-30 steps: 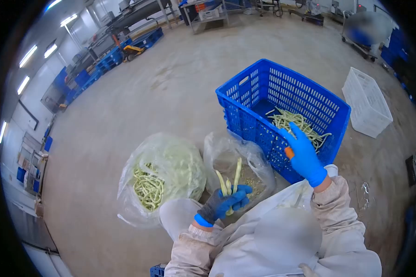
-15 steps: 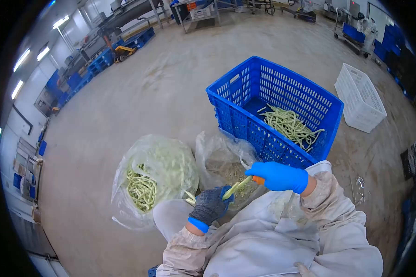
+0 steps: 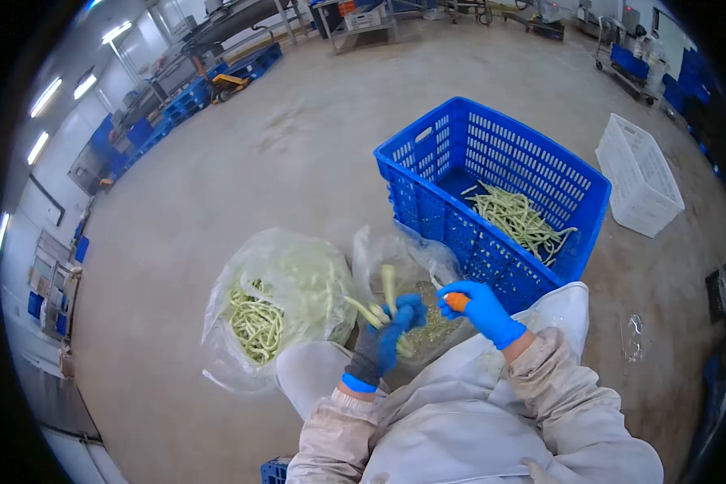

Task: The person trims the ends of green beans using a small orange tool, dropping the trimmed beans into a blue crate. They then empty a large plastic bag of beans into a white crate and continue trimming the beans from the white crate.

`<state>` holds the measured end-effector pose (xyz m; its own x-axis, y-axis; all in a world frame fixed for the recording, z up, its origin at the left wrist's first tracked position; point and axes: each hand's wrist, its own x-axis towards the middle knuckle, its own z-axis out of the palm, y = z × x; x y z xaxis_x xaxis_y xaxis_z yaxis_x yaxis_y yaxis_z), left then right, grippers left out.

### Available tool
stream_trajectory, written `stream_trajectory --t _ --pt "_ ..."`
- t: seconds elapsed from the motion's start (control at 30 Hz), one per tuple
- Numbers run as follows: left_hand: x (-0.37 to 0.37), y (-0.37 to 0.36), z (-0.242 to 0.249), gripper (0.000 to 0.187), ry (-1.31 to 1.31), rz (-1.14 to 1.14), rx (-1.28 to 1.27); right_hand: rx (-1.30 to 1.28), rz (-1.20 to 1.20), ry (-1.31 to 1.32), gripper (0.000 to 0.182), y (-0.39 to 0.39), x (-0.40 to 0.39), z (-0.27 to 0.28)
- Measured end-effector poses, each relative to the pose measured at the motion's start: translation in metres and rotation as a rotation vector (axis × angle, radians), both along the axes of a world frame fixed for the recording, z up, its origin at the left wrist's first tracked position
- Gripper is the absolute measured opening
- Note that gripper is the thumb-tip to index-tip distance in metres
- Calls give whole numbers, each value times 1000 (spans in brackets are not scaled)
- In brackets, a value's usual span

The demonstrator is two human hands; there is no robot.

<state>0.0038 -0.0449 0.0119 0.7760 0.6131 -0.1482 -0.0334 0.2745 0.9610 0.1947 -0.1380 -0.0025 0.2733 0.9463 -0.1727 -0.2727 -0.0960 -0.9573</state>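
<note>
Above the open clear bag (image 3: pixel 374 254), presumably placed to catch debris | grasping pale beans (image 3: pixel 389 282) in the left hand (image 3: pixel 387 337), apparently fanning ends out for access | gripping an orange-handled tool (image 3: pixel 457 302) in the right hand (image 3: pixel 490 314), seemingly pointing its tip forward for safety

white crate (image 3: pixel 633 194), right | yellow pallet jack (image 3: pixel 228 84) beside blue pallets (image 3: pixel 262 63), upper left | ceiling lamps (image 3: pixel 46 98) lit, far left

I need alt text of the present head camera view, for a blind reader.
A gloved left hand holds pale green pods; the gloved right hand holds an orange-handled tool. Below is a plastic bag with scraps; to the left, a bag of pods; ahead-right, a blue crate with pods.
</note>
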Motion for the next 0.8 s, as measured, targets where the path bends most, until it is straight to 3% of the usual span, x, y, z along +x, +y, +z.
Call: stream_trajectory --t 0.03,0.07,0.1,0.13,0.17,0.23,0.27,0.33,0.37,0.5,0.57,0.7,0.8 --pt "0 3 -1 35 -275 86 -280 3 12 5 20 1 5 -11" --pt "-5 7 1 34 -389 108 -447 17 -40 -121 21 2 11 -21" --pt "-8 10 2 34 -389 119 -444 29 -96 -248 22 2 15 -26" --pt "-10 11 1 35 -523 118 -513 210 -124 -847 23 -1 18 -31" --pt "-11 11 1 36 -657 112 -580 210 -123 -844 23 -2 17 -37" --pt "-12 12 5 37 -687 120 -601 335 -173 -1006 24 -1 8 -26" --pt "-13 12 7 38 -713 151 -640 328 -178 -1006 24 -3 3 -17" --pt "-13 11 8 37 -738 170 -678 115 149 -418 24 -5 -10 11" --pt "-12 10 7 37 -736 167 -679 114 145 -417 24 -5 -17 21" --pt "-10 5 4 43 -749 145 -646 235 152 -579 23 1 -40 34" --pt "-8 3 3 44 -738 142 -607 334 144 -839 22 4 -47 31" --pt "-8 1 0 47 -714 116 -535 392 103 -932 22 7 -56 20" --pt "-8 1 -4 46 -715 106 -531 403 115 -1148 22 5 -58 22"
